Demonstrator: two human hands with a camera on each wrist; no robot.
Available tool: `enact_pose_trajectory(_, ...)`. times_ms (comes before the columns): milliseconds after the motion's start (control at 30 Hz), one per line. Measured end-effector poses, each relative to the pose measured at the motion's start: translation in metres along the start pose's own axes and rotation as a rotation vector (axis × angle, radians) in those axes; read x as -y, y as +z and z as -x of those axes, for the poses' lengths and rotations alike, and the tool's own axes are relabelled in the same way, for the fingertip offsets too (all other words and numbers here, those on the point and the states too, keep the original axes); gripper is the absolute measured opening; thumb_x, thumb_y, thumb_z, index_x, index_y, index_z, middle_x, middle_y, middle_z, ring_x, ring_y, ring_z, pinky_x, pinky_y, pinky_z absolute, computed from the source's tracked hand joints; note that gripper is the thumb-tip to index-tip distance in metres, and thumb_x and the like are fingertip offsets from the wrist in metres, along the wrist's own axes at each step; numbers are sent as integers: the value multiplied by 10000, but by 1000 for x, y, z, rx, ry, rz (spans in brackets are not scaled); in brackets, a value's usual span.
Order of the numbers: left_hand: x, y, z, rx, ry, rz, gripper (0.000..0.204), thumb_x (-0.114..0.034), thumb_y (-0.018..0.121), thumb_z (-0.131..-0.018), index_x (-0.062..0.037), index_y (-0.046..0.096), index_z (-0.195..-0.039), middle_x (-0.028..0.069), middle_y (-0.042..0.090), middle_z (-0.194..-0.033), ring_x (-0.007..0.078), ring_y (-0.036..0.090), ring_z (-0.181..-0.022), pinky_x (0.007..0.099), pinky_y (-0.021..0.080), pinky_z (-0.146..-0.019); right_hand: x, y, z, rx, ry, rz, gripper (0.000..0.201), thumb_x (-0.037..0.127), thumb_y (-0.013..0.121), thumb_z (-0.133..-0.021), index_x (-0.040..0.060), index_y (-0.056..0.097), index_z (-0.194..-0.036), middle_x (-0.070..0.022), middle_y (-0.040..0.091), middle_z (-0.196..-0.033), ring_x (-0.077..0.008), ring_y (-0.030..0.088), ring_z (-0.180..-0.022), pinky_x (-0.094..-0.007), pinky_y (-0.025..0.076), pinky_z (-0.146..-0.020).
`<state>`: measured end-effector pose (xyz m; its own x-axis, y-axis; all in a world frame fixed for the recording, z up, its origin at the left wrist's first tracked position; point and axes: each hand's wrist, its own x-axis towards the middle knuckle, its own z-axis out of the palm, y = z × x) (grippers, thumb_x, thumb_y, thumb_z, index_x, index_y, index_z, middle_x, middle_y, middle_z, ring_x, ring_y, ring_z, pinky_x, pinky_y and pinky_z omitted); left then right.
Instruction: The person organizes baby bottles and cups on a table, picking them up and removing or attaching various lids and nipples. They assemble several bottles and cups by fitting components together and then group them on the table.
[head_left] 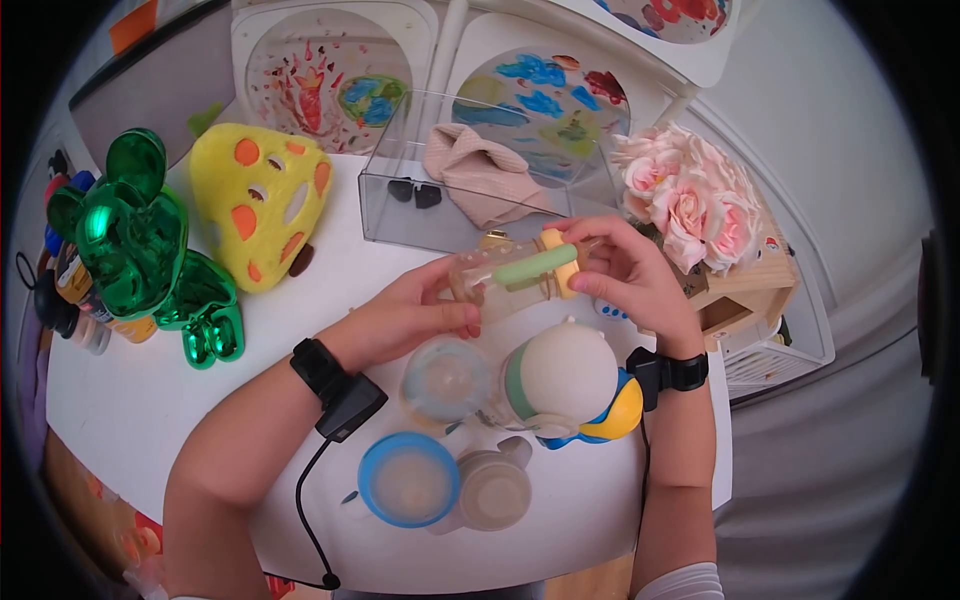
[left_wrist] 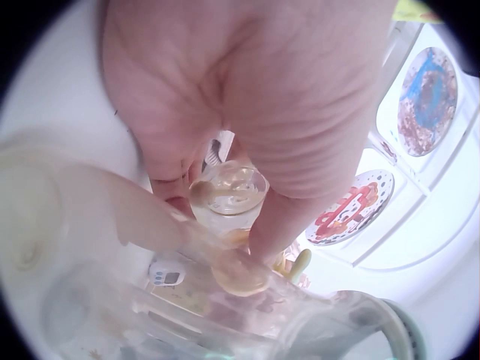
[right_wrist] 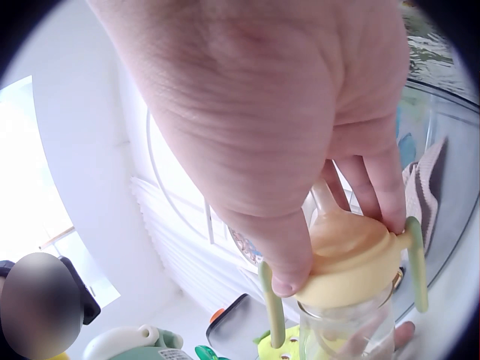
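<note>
Both hands hold a clear baby bottle [head_left: 474, 272] that lies nearly sideways above the table, its top toward the right. My left hand [head_left: 412, 305] grips the bottle's clear body, thumb in front. The fingers and thumb of my right hand [head_left: 640, 272] pinch the yellow collar [right_wrist: 349, 262], which has two green handles [right_wrist: 417, 259] and a pale nipple [right_wrist: 322, 199]. Just below the hands stands a clear container [head_left: 446, 382] beside a rounded white-and-green item [head_left: 566, 368]. Nearer me are a blue-rimmed cup [head_left: 372, 482] and a greyish cup [head_left: 497, 490].
A clear box [head_left: 400, 222] containing a beige cloth [head_left: 482, 178] stands behind the hands. At left are a yellow plush toy [head_left: 262, 200] and a shiny green bear figure [head_left: 130, 240]. Pink flowers [head_left: 690, 200] and a wooden box [head_left: 750, 290] stand at right. A blue-and-yellow toy [head_left: 612, 420] sits near the right wrist.
</note>
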<state>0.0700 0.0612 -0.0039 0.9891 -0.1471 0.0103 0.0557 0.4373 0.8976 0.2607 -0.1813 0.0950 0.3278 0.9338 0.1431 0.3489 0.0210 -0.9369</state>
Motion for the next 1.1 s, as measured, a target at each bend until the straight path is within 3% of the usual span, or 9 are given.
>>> enact_pose_trajectory(100,1,-4,0,28,-73,106,838,-284,791,-996,-68,330,-1661,86,613,-1420,175,645,-1163,353,531,-1063,1,2,0,0,-49,-9,516,-9,789,-923,18,604,-1404,-173,573,-1533,-225,605,-1343,-381,529,-1115)
enact_pose_trajectory(167,0,-1,1,33,-58,133,836,-317,793,-995,-67,340,-1652,89,610,-1428,187,653,-1163,361,533,-1068,3,3,-1,2,-74,13,556,-1,802,-916,16,595,-1431,-171,571,-1535,-231,598,-1358,-386,524,-1129)
enact_pose_trajectory(233,1,-2,2,36,-44,159,837,-350,795,-993,-67,351,-1643,92,608,-1436,198,661,-1163,368,535,-1073,4,4,-2,8,-110,7,615,-54,811,-879,16,596,-1451,-103,586,-1501,-211,579,-1384,-370,522,-1147)
enact_pose_trajectory(333,3,-3,1,62,-46,167,830,-401,778,-993,-70,364,-1632,108,615,-1438,229,679,-1172,391,537,-1082,4,2,-1,26,-91,-7,610,-46,815,-876,22,599,-1443,-110,573,-1521,-219,545,-1427,-388,485,-1190)
enact_pose_trajectory(533,7,-6,-1,60,-25,214,743,-430,685,-1050,-47,386,-1611,153,648,-1407,286,703,-1200,425,532,-1094,-4,-1,-1,56,-129,-42,622,-57,831,-856,47,611,-1429,-109,540,-1545,-223,506,-1465,-396,464,-1209)
enact_pose_trajectory(600,8,-6,-1,62,-13,218,671,-453,616,-1088,-38,418,-1577,183,645,-1399,352,702,-1216,457,553,-1090,-7,-1,-1,58,-149,-42,621,-65,833,-849,52,619,-1420,-111,536,-1544,-231,503,-1469,-396,462,-1211)
enact_pose_trajectory(700,8,-12,-2,127,-35,228,707,-523,567,-1091,-31,429,-1580,206,692,-1340,316,710,-1202,421,541,-1082,-5,0,-1,61,-194,-36,607,-76,838,-839,57,638,-1397,-117,531,-1540,-250,497,-1477,-396,458,-1216)
enact_pose_trajectory(967,5,-10,-1,139,-97,241,732,-618,465,-1099,-23,510,-1522,275,722,-1235,336,752,-1121,402,588,-1010,-12,-5,-5,104,-267,-61,571,-63,863,-815,61,678,-1340,-130,534,-1538,-280,505,-1468,-408,457,-1209)
enact_pose_trajectory(1100,2,-12,1,145,-152,228,795,-678,367,-1102,-22,500,-1531,292,731,-1183,333,776,-1046,379,619,-937,-8,-7,-6,108,-336,98,575,-28,885,-803,65,682,-1333,-127,576,-1512,-287,527,-1449,-428,461,-1200)
